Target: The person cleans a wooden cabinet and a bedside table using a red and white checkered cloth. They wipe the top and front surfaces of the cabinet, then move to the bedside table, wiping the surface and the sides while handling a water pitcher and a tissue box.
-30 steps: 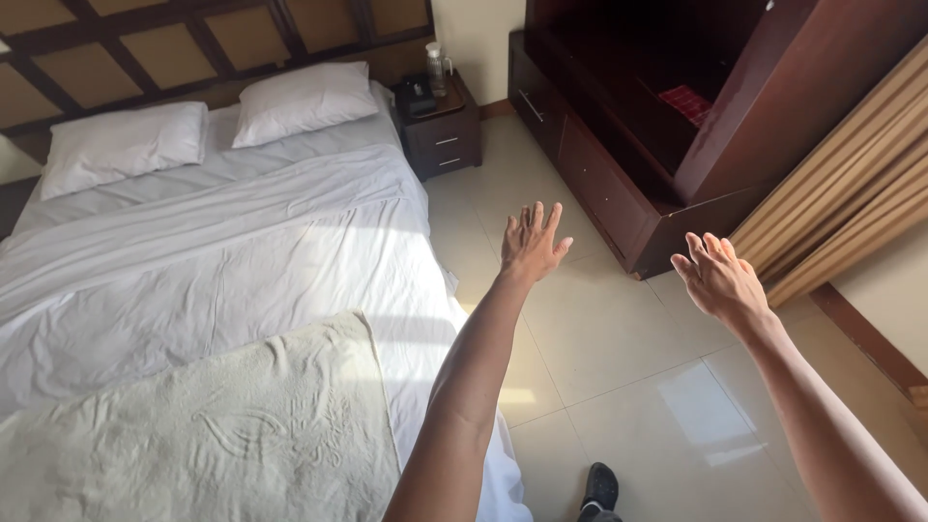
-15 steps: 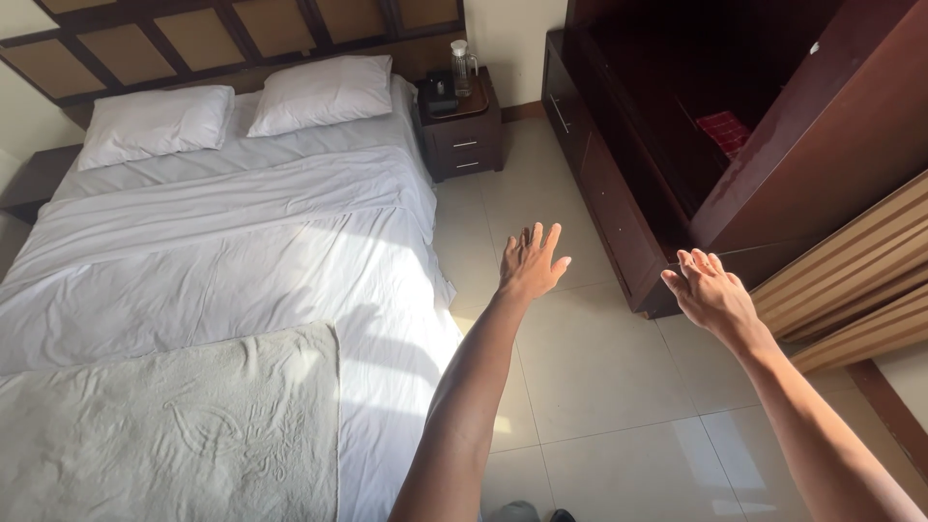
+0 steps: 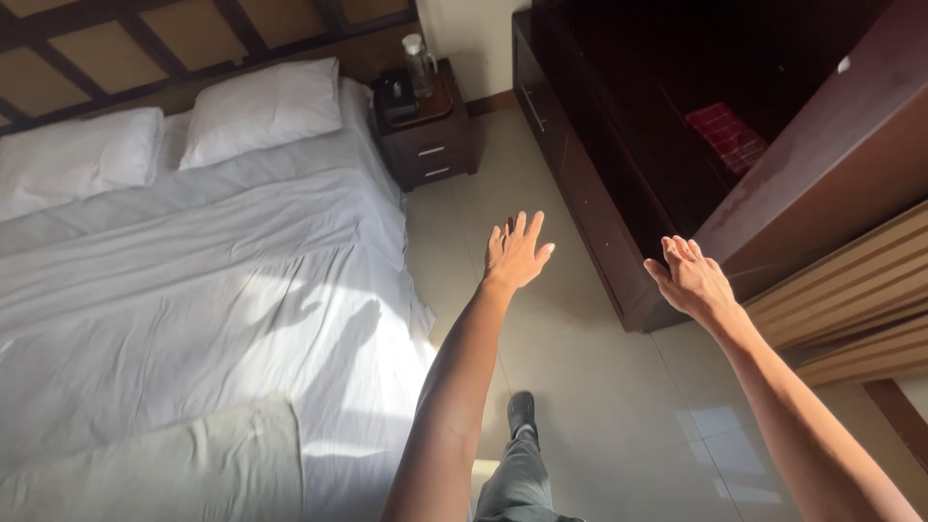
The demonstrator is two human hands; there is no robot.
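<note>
Both my arms reach out over the tiled floor (image 3: 599, 406). My left hand (image 3: 514, 253) is open with fingers spread, holding nothing, just right of the bed's white sheet (image 3: 242, 290). My right hand (image 3: 691, 277) is open too, empty, in front of the low corner of a dark wooden cabinet (image 3: 619, 222). My leg in grey trousers and a dark shoe (image 3: 521, 411) show below.
Two white pillows (image 3: 261, 108) lie at the head of the bed. A dark nightstand (image 3: 425, 135) with a bottle (image 3: 419, 64) stands beside it. A red cloth (image 3: 730, 135) lies inside the cabinet. Striped curtains (image 3: 851, 309) hang at right.
The view has moved forward along the bed toward the nightstand. Both hands stay raised and open. My foot has stepped into view.
</note>
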